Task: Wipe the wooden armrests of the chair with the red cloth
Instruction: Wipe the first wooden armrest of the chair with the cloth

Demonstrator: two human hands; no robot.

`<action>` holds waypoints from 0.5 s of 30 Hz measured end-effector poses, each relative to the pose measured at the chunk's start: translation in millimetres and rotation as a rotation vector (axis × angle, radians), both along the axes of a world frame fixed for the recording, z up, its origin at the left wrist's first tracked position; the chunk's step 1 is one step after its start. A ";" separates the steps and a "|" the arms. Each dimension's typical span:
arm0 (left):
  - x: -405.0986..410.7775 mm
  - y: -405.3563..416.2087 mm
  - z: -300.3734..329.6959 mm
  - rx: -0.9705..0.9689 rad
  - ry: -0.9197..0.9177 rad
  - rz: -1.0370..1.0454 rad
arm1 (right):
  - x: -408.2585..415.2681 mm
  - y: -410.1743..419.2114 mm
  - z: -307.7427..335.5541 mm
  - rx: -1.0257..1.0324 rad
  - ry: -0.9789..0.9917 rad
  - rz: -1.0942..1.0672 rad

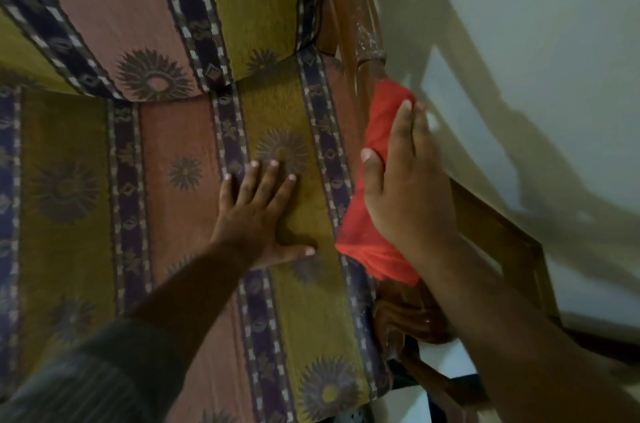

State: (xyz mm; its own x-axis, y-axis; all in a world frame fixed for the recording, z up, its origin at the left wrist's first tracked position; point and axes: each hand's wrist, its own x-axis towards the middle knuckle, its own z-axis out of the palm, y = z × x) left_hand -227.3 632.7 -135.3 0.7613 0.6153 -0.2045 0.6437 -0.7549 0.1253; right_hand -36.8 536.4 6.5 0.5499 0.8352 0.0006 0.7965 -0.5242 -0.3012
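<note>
Steadying ourselves, empty left hand (pixel 259 211) flat on the striped fabric cushion (pixel 69 145), we're pressing the crumpled red cloth (pixel 384 118) onto the brown wooden armrest (pixel 363 24) under our flat right hand (pixel 405 187).

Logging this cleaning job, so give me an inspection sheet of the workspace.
Surface: patterned seat cushion, backrest cushion behind it.
Job's things: red cloth draped over the wooden armrest; wooden frame above the cloth shows pale specks.
Clutter: nothing seen.
Hands: left hand flat on the seat cushion, fingers spread; right hand presses the red cloth onto the armrest.
Cables: nothing seen.
Surroundings: pale wall with shadows.
</note>
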 end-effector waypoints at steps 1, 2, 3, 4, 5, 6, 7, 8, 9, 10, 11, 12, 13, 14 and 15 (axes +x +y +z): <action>4.0 15.1 1.0 0.006 0.002 -0.020 | -1.8 -1.7 1.5 0.010 0.020 -0.029; 5.3 31.3 1.8 0.013 0.010 -0.035 | -4.3 -3.1 1.7 0.007 0.012 -0.039; 6.1 48.1 2.5 0.028 0.016 -0.046 | -5.8 -3.6 2.2 -0.005 -0.021 -0.034; 6.2 64.5 3.9 0.046 0.016 -0.056 | -6.6 -3.4 2.5 -0.021 -0.065 -0.019; 5.6 79.1 5.5 0.058 0.018 -0.065 | -6.7 -2.6 3.1 -0.037 -0.106 0.000; 6.0 92.2 6.0 0.063 0.025 -0.079 | -5.0 -0.8 2.7 -0.054 -0.145 0.025; 4.6 100.7 6.2 0.072 0.032 -0.097 | -3.2 0.2 2.8 -0.069 -0.176 0.062; 3.7 105.0 5.2 0.078 0.037 -0.116 | -1.2 1.1 2.8 -0.090 -0.194 0.104; 4.4 108.4 2.9 0.080 0.041 -0.129 | 2.3 3.3 1.5 -0.112 -0.207 0.154; 4.3 108.4 2.1 0.081 0.043 -0.135 | 5.1 4.4 0.7 -0.127 -0.221 0.208; 4.5 107.5 1.7 0.083 0.042 -0.143 | 8.1 6.2 0.2 -0.139 -0.242 0.266; 4.5 106.1 1.8 0.080 0.041 -0.149 | 11.2 7.9 0.7 -0.158 -0.265 0.323; 4.1 105.3 2.5 0.076 0.040 -0.150 | 14.9 11.8 1.7 -0.164 -0.278 0.375; 2.4 107.2 5.6 0.071 0.052 -0.143 | 18.7 20.9 2.1 -0.146 -0.267 0.412; 2.5 104.4 6.3 0.061 0.053 -0.146 | 21.4 26.1 2.4 -0.124 -0.230 0.400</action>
State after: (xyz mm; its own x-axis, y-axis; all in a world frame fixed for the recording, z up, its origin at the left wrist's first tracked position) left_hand -224.8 737.0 -129.0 0.8325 0.5118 -0.2124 0.5315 -0.8459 0.0448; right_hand -15.4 562.5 8.9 0.1820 0.9829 -0.0283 0.9819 -0.1832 -0.0485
